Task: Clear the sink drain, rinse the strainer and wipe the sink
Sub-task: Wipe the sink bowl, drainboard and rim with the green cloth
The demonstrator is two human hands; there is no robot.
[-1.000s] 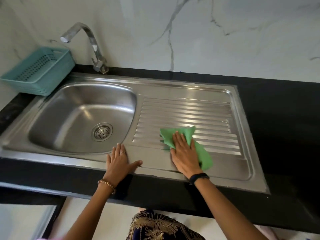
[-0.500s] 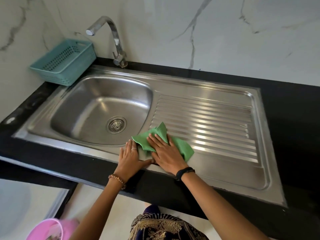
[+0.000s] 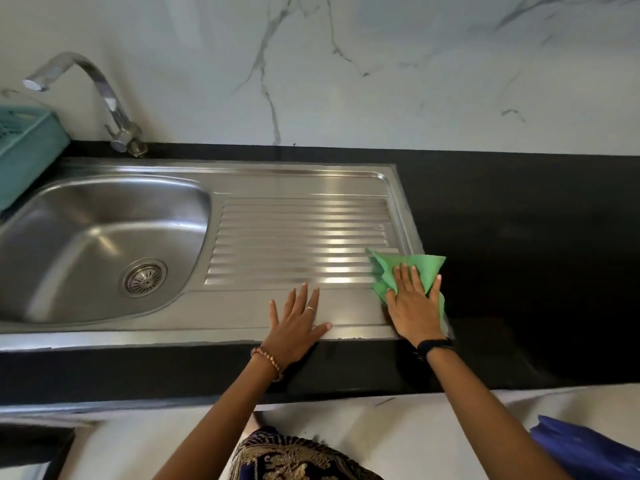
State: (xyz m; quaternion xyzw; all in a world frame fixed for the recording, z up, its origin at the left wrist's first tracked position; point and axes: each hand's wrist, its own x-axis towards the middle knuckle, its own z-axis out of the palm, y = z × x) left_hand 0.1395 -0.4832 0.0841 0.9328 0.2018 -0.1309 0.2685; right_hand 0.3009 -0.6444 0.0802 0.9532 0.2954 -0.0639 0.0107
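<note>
From the head view, the right hand (image 3: pixel 414 306) presses flat, fingers straight, on the crumpled green cloth (image 3: pixel 405 268) at the right edge of the ribbed stainless steel sink (image 3: pixel 301 188) drainboard, half over the black table (image 3: pixel 519 237). To wipe well, I judge steady downward pressure along the ribs suits best (overlapping strokes); the left hand (image 3: pixel 294 323) rests open, holding nothing, braced on the sink's front rim, well left of the cloth.

no readable text, labels, brands, numbers or signs on anything

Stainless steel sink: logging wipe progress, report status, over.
Right hand flat on green cloth, at right edge of stainless steel sink. Left hand flat on front rim. Round metal strainer seated in drain. Nothing in the way.
</note>
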